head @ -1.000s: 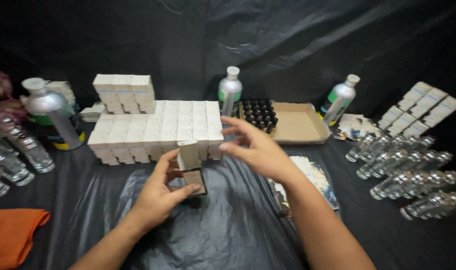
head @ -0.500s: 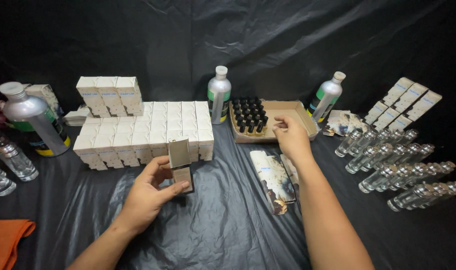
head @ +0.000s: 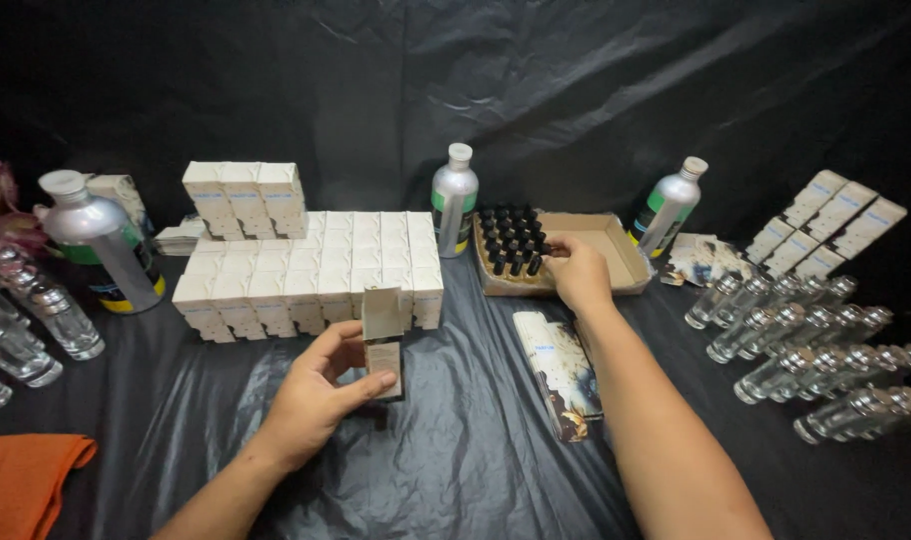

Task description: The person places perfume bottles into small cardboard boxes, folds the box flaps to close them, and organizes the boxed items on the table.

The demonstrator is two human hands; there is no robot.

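The left hand is closed around a small upright cardboard carton with its top flap open, thumb on one side and fingers on the other, holding it just in front of the block of stacked white cartons on the black plastic sheet. The right hand reaches into the shallow brown cardboard tray, fingertips pinched at the edge of the cluster of small dark dropper bottles; I cannot tell whether it has one gripped. The carton looks light and thin-walled, easily crushed, so the side panels are the place to hold it. The bottles seem like glass, smooth and breakable, best taken by the cap or neck.
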